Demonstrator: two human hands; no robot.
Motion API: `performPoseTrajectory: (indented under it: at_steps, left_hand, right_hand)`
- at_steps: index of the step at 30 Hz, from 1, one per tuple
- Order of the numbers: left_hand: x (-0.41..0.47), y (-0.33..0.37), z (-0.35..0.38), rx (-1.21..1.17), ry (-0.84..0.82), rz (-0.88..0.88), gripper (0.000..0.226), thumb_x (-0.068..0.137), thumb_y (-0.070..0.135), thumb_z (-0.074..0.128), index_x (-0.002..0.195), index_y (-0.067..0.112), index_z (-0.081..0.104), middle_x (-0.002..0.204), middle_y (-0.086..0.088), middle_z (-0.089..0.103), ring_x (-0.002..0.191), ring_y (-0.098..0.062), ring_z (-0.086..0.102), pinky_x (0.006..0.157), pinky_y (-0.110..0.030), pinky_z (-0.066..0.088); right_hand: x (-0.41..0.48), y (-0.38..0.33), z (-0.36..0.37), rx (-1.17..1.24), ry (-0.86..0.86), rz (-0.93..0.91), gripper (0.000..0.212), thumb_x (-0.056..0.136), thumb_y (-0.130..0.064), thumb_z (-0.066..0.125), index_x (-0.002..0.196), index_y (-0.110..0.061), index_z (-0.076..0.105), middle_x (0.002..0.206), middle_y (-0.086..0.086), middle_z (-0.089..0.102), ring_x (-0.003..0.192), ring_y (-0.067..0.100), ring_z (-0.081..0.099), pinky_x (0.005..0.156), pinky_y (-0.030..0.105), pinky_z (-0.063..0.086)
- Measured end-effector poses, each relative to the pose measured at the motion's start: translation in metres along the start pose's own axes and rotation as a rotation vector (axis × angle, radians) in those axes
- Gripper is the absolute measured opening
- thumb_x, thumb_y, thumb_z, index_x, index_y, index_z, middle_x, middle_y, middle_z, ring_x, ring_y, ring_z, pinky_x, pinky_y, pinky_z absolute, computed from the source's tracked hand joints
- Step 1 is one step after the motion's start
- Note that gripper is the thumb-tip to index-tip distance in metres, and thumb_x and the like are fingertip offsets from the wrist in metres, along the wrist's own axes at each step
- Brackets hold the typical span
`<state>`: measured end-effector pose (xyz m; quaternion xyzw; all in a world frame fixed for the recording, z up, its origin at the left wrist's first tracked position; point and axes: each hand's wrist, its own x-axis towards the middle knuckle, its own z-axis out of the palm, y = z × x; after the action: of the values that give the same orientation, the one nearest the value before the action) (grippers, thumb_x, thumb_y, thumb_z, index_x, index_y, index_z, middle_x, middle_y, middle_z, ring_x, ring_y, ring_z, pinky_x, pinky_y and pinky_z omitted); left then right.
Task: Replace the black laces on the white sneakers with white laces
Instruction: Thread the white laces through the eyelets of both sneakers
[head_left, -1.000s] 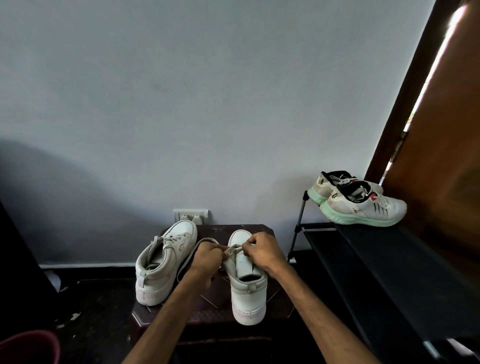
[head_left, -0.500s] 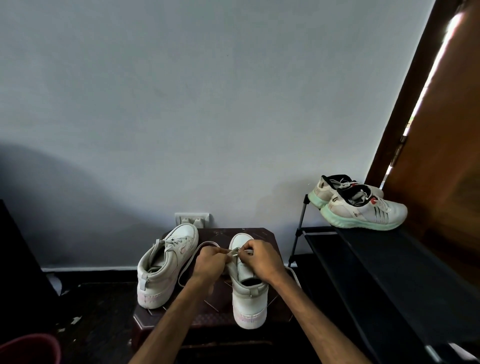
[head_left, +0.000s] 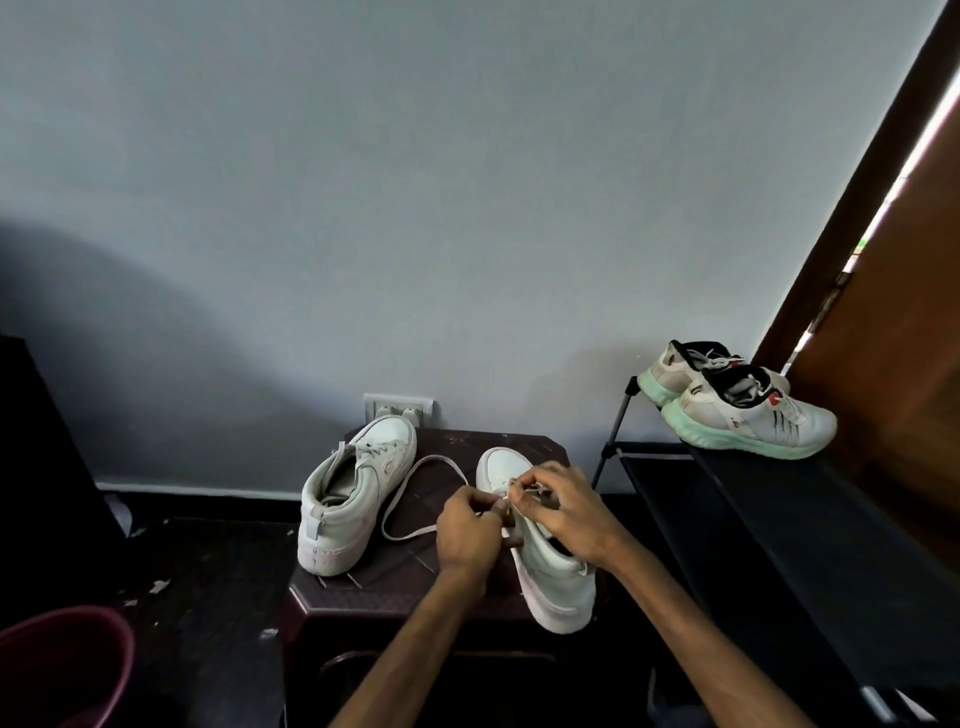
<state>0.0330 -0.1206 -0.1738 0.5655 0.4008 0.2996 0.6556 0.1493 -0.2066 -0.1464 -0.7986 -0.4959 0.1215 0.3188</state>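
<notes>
A dark brown tabletop (head_left: 405, 587) carries both white sneakers, toes towards the wall side of the tabletop. The right sneaker (head_left: 556, 577) stands on the tabletop's right half, its heel at the near edge, and both hands meet over its front part. The left hand (head_left: 467, 530) sits just left of the shoe with its fingers curled, pinching the white lace (head_left: 435, 458) between thumb and fingertips. The right hand (head_left: 566, 506) lies over the tongue area, fingers bent, its tips pinching the lace close to the eyelets; the exact eyelet cannot be told. From the left hand the lace runs out in a loose loop across the middle of the tabletop, between the two shoes. The left sneaker (head_left: 358, 499) rests on the tabletop's left half, tilted outward, pale laces across its front. Behind the tabletop is a wall socket (head_left: 399, 408); to its right a black shoe rack (head_left: 779, 519) bears mint-soled trainers (head_left: 748, 415)
</notes>
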Motion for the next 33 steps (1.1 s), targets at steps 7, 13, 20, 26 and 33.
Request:
performPoseTrajectory:
  at_steps: [7,13,20,26,33]
  left_hand:
    - [-0.002,-0.005,-0.029,-0.329,-0.204,-0.222,0.005,0.098,-0.001,0.049,0.094,-0.001,0.052,0.096,-0.018,0.068,0.070,-0.022,0.069,0.052,-0.029,0.057]
    - [-0.002,-0.021,-0.019,0.131,-0.182,0.025,0.029,0.087,0.045,0.062,0.093,0.017,0.059,0.090,-0.003,0.068,0.073,-0.020,0.068,0.064,-0.038,0.057]
    - [0.007,-0.020,-0.019,0.440,-0.084,0.405,0.019,0.094,0.029,0.057,0.080,0.017,0.061,0.083,0.001,0.065,0.078,-0.018,0.060,0.068,-0.033,0.044]
    - [-0.001,-0.015,-0.039,-0.483,-0.196,0.101,0.021,0.096,0.006,0.051,0.076,0.004,0.059,0.102,-0.014,0.067,0.088,-0.013,0.065,0.082,-0.029,0.052]
    - [0.000,0.009,-0.047,-0.990,0.014,-0.061,0.030,0.093,0.012,0.041,0.065,0.017,0.034,0.047,0.005,0.033,0.041,-0.011,0.033,0.044,-0.022,0.040]
  right_hand:
    - [0.004,0.004,0.005,0.051,0.051,-0.013,0.035,0.068,-0.045,0.060,0.098,-0.031,0.071,0.112,-0.024,0.061,0.117,0.006,0.051,0.106,0.038,0.041]
    - [0.001,0.001,0.006,0.049,0.054,-0.006,0.030,0.071,-0.034,0.059,0.099,-0.029,0.070,0.108,-0.026,0.062,0.115,0.003,0.051,0.105,0.033,0.042]
    - [0.004,-0.001,0.005,-0.034,0.032,-0.027,0.036,0.066,-0.045,0.059,0.100,-0.035,0.068,0.108,-0.029,0.059,0.114,0.003,0.051,0.101,0.033,0.044]
    - [0.005,0.003,0.007,-0.013,0.020,-0.032,0.030,0.069,-0.036,0.062,0.099,-0.031,0.068,0.111,-0.028,0.058,0.115,0.005,0.051,0.103,0.038,0.043]
    - [0.005,0.007,0.009,-0.029,0.035,-0.041,0.040,0.068,-0.042,0.058,0.103,-0.027,0.070,0.113,-0.027,0.057,0.116,0.002,0.049,0.107,0.040,0.040]
